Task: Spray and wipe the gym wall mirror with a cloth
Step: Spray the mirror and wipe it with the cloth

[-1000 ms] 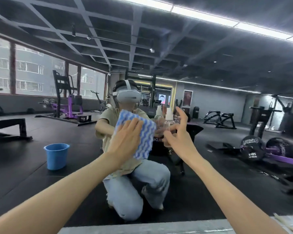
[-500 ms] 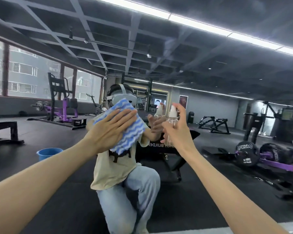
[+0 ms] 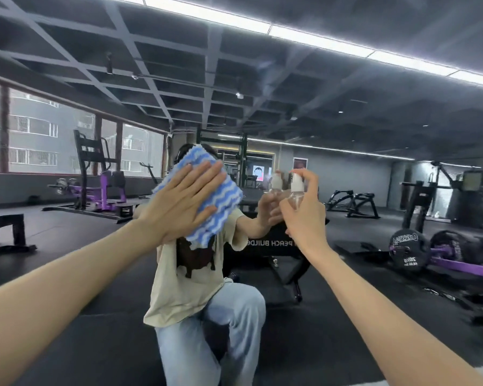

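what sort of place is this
A gym, almost certainly: a purple weight machine by the windows, a black weight plate loaded on a purple bar, and a flat black bench on the dark floor.

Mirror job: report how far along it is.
Done: cannot tell; no wet patch or streak shows on the mirror. In hand: left hand presses the blue-striped cloth flat on it; right hand grips the spray bottle, pointed at it. Left: likely most wiping.
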The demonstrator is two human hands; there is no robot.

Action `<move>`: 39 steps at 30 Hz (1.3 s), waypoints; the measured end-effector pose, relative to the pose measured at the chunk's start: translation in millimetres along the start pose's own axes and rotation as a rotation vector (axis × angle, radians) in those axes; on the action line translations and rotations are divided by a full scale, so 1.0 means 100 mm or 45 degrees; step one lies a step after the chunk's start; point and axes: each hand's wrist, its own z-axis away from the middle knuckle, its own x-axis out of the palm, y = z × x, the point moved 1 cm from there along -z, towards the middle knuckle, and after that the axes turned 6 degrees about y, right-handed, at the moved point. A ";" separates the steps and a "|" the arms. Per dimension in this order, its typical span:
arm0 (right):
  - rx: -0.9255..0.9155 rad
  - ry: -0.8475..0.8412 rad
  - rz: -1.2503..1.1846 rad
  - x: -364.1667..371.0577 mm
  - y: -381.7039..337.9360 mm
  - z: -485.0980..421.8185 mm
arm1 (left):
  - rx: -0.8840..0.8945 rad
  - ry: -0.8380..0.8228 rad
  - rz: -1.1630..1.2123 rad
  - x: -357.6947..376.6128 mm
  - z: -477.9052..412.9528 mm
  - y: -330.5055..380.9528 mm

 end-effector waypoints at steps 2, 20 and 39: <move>-0.013 0.027 -0.038 -0.04 0.01 -0.03 | 0.004 0.039 0.005 0.02 -0.22 -0.04; 0.032 0.213 -0.274 -0.43 0.19 -0.18 | -0.144 0.128 -0.085 -0.01 -1.32 0.22; -0.208 -0.054 -0.194 0.36 -0.08 0.10 | -0.883 -0.151 1.392 -0.49 -0.97 0.71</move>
